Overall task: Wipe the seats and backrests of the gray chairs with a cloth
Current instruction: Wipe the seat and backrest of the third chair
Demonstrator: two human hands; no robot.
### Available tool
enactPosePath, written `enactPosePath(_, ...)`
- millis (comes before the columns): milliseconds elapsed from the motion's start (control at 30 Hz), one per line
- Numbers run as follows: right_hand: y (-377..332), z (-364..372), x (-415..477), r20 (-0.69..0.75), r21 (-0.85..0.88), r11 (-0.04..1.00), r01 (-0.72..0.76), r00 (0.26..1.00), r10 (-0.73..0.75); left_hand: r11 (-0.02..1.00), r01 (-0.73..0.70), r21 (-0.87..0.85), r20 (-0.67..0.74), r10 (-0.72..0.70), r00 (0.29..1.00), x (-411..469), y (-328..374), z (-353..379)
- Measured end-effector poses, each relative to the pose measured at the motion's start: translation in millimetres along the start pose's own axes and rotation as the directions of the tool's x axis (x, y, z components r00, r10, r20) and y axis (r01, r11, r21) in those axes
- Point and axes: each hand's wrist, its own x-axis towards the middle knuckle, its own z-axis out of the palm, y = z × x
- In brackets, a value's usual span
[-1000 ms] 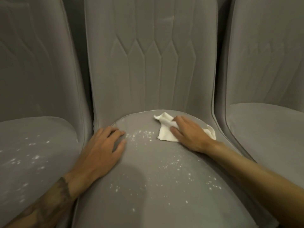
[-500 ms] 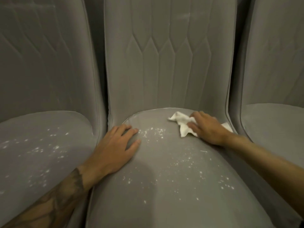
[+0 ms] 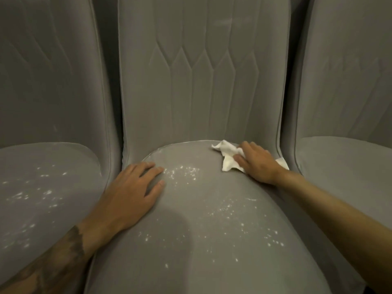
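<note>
Gray velvety fabric covers three chairs set side by side: left chair (image 3: 48, 81), middle chair (image 3: 191, 240) and right chair (image 3: 343, 81), each w/ a tall curved back and a rounded, padded seat. Middle backrest (image 3: 201, 81) has stitched vertical panels w/ pointed tops, like long hexagons. White specks (image 3: 184, 171) are scattered over the middle seat, thickest near the back-left and across the centre-right; the left chair's seat is speckled too. Left hand (image 3: 131, 194) lies palm down on the middle seat's left edge, fingers straight and a bit spread, holding nothing; tattooed forearm behind it. Right hand (image 3: 257, 164) sits palm down at the seat's back-right, fingers together and lightly bent, pressing on the cloth (image 3: 228, 158). Cloth is small, white, crumpled, poking out past the fingertips and under the wrist, right by the backrest seam.
</note>
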Motion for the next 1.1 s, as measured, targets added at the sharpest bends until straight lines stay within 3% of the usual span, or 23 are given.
enactPosePath(67, -9, 6, 6, -0.044, 0.014, 0.999, -0.029, 0.999, 0.03, 1.0, -0.003, 0.0, 0.002, 0.003, 1.0, 1, -1, 1)
enactPosePath(167, -21, 16, -16, -0.048, 0.154, 0.969, 0.194, 0.981, -0.189, 1.0, -0.006, -0.009, -0.001, 0.006, 1.0, 1, -2, 2)
enactPosePath(233, -13, 10, -27, 0.002, 0.183, 0.947, 0.264, 0.963, -0.269, 1.0, -0.007, -0.016, -0.009, 0.007, 1.0, 1, -5, 4)
enactPosePath(300, 3, 3, -16, 0.014, 0.097, 0.977, 0.192, 0.981, -0.194, 1.0, -0.011, -0.022, -0.012, 0.01, 1.0, 1, -7, 6)
enactPosePath(367, 14, -1, 1, -0.017, -0.002, 1.0, 0.005, 1.0, -0.005, 1.0, -0.006, -0.027, -0.005, 0.006, 1.0, 2, -7, 6)
enactPosePath(433, 6, 2, 10, -0.048, -0.003, 0.998, -0.061, 0.997, 0.06, 1.0, -0.006, -0.026, -0.011, 0.005, 1.0, 2, -7, 6)
enactPosePath(600, -2, 10, -29, -0.03, 0.165, 0.957, 0.237, 0.972, -0.235, 1.0, -0.007, -0.025, -0.021, 0.006, 1.0, 2, -5, 5)
enactPosePath(667, 9, 2, -26, 0.014, 0.131, 0.969, 0.21, 0.977, -0.213, 1.0, -0.005, -0.03, -0.02, 0.004, 1.0, 1, -7, 6)
enactPosePath(800, 11, -4, -6, -0.023, 0.021, 0.999, -0.048, 0.999, 0.048, 1.0, -0.006, -0.023, -0.013, 0.005, 1.0, 3, -7, 6)
enactPosePath(867, -3, 0, -19, -0.038, 0.079, 0.997, 0.012, 0.999, -0.009, 1.0, -0.007, -0.027, -0.012, 0.007, 1.0, 4, -8, 7)
enactPosePath(1000, -4, -1, -73, 0.032, 0.203, 0.947, 0.25, 0.965, -0.262, 1.0, -0.009, -0.026, -0.017, 0.009, 1.0, 5, -11, 10)
enactPosePath(1100, 20, -11, -71, 0.015, 0.133, 0.978, 0.163, 0.986, -0.167, 1.0, -0.013, -0.026, -0.021, 0.013, 1.0, 6, -12, 11)
